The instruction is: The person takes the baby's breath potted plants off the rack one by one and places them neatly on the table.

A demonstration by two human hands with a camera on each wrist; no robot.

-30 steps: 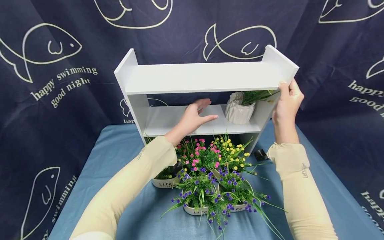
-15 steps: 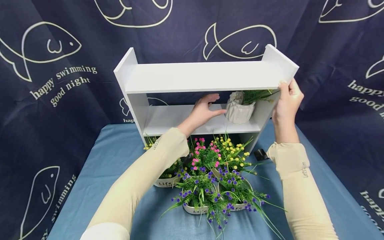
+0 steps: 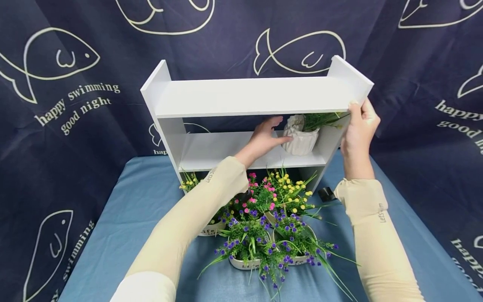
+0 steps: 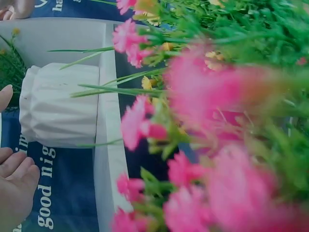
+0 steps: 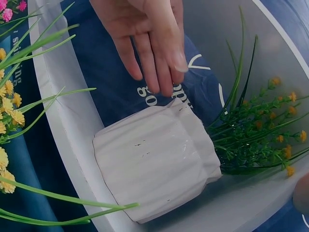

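Observation:
A white ribbed plant pot (image 3: 300, 142) with green stems stands at the right end of the middle board of a white shelf (image 3: 245, 96). My left hand (image 3: 266, 136) reaches in from its left, fingers extended and thumb apart. In the right wrist view, the left hand (image 5: 149, 43) shows a small gap to the pot (image 5: 152, 159). The left wrist view has the thumb and fingertips just off the rim of the pot (image 4: 63, 104). Up at the shelf's right side panel, my right hand (image 3: 360, 130) grips the front edge, thumb in front; its other fingers are partly hidden.
Several potted flowers crowd in front of the shelf: purple ones (image 3: 250, 239), pink ones (image 3: 260, 195) and yellow ones (image 3: 290, 191). A small black object (image 3: 326, 194) lies right of the shelf on the blue cloth (image 3: 143, 188). Behind hangs a dark fish-patterned curtain (image 3: 207, 54).
My left hand has moved rightward along the middle board, up to the white pot. The right hand has kept its grip on the shelf, and the pot has stayed in place.

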